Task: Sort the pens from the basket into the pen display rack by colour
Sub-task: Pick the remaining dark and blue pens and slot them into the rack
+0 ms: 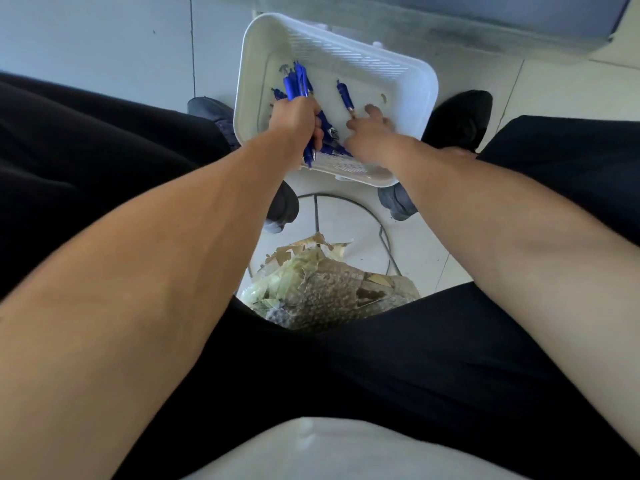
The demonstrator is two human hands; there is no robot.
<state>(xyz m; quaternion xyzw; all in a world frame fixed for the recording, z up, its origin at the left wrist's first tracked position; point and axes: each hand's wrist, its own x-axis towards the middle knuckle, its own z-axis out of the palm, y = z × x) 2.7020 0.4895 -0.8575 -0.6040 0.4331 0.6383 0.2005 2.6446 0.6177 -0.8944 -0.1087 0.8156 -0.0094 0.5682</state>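
Observation:
A white plastic basket [398,67] lies on the floor between my feet. My left hand [294,123] grips a bundle of blue pens [296,83] inside the basket; their ends stick out above and below my fist. A single blue pen [345,98] lies on the basket floor to the right. My right hand [370,133] is inside the basket with its fingertips at the near tip of that pen; the hand is blurred. A few more blue pens [334,148] lie between my two hands. The pen display rack is out of view.
I sit on a stool with torn padding [325,289] and a metal ring footrest [349,202]. My black shoes [457,119] flank the basket on the light tiled floor [104,46]. A dark ledge [450,26] runs along the top.

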